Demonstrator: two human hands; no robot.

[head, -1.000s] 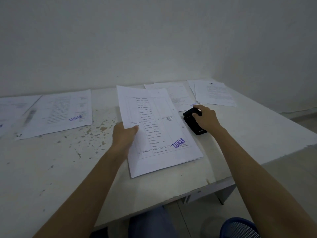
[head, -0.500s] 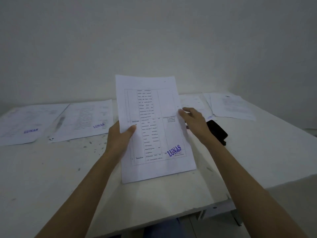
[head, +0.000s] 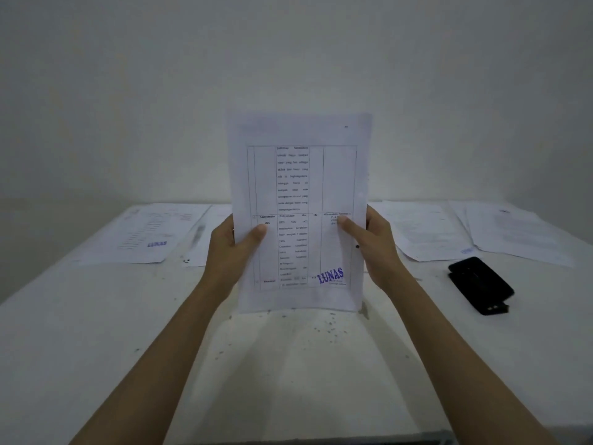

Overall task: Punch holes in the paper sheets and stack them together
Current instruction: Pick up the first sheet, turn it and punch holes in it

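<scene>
White wall fills the upper half of the head view, and below it runs a pale, speckled bench (head: 96,332). Both hands hold a printed sheet (head: 300,213) upright over the middle of the bench, its lower edge touching or just above the surface. The left hand (head: 231,248) pinches the sheet's left edge, thumb on the front; the right hand (head: 373,245) grips the right edge the same way. A blue "LUNAS" stamp sits near the sheet's lower right. A black hole punch (head: 481,285) lies on the bench to the right, apart from the hands. More papers lie flat at far left (head: 150,234) and far right (head: 481,232).
</scene>
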